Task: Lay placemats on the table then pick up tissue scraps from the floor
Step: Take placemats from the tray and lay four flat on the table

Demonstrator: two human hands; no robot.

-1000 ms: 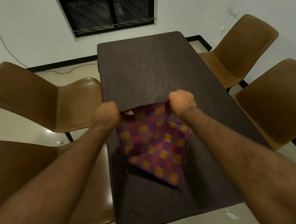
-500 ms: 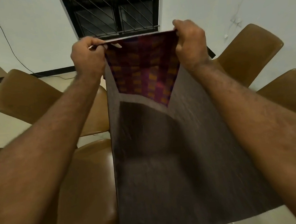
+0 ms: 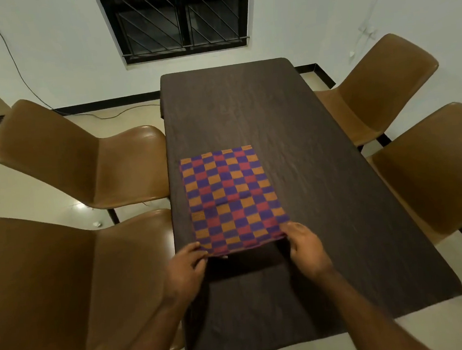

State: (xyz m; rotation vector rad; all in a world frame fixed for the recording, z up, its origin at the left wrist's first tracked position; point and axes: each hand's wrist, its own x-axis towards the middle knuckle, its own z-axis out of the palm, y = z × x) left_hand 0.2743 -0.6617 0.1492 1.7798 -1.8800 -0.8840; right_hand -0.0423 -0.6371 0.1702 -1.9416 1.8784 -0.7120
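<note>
One placemat [image 3: 232, 200] is on the table [image 3: 324, 194]. It is a rectangular woven cloth, checked in purple, red and orange, with a faint fold line across its middle. It lies lengthwise on the left half of the table, close to the left edge and about midway along it. Its far portion lies flat, while its near edge appears slightly raised, with a dark shadow beneath it. The left hand [image 3: 185, 269] pinches the near-left corner of the placemat between thumb and fingers. The right hand [image 3: 306, 248] pinches the near-right corner in the same manner. The table is a long rectangle with a dark brown, grained, matt surface and rounded far corners. Four chairs are counted, two along each long edge: far-left chair [image 3: 81, 161], near-left chair [image 3: 52, 290], far-right chair [image 3: 379, 84] and near-right chair [image 3: 435, 172]. All are tan-brown moulded shells with a smooth, slightly glossy finish. The floor [image 3: 43, 198] is pale, glossy tile. One tissue scrap [image 3: 97, 224], small, white and crumpled, lies on it between the two left chairs (a further white item at the bottom edge cannot be identified). One dark-framed barred window [image 3: 180, 16] is set in the white wall beyond the far edge.
</note>
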